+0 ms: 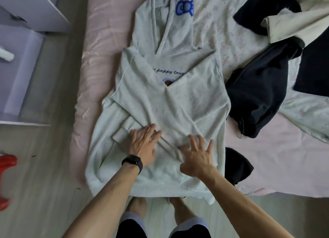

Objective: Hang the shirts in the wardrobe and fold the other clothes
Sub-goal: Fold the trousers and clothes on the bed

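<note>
A pale grey hoodie (187, 102) lies face up on the pink bed (99, 63), hood pointing away, hem hanging over the near edge. Both its sleeves are folded across the chest and cross in the middle. My left hand (144, 145), with a black wristband and a ring, presses flat on the left sleeve's cuff. My right hand (197, 157) lies with spread straight fingers on the crossed sleeves just to the right. Neither hand grips the fabric.
Dark navy garments (256, 98) lie heaped to the hoodie's right, with a cream garment (293, 20) at the far right and a black piece (236, 164) near the bed edge. A white wardrobe (23, 59) stands at the left. A red stool (7, 180) is on the floor.
</note>
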